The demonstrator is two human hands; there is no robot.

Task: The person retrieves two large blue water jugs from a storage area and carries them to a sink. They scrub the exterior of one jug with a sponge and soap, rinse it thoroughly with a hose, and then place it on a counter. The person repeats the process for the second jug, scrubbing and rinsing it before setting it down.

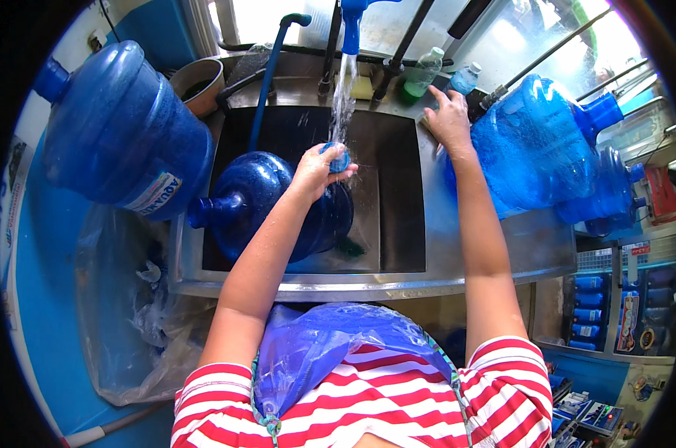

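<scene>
Water runs from a blue faucet (352,33) onto a small round blue cap (338,157). My left hand (313,173) holds that cap in the stream, thumb and fingers around it. Below my left forearm, a dark blue water jug (252,194) lies on its side in the metal sink (403,187), its neck to the left. At the sink's back right corner my right hand (450,122) reaches out with fingers apart. Its fingertips are close to a small bottle of blue liquid (465,79); whether they touch it I cannot tell. Beside it stands a bottle of green liquid (423,77).
A large blue jug (129,134) leans at the left, near a brown bowl (200,86). More blue jugs (536,145) lie at the right. Behind the sink are pipes and a yellow sponge (362,88). A clear plastic bag (121,313) hangs at the lower left.
</scene>
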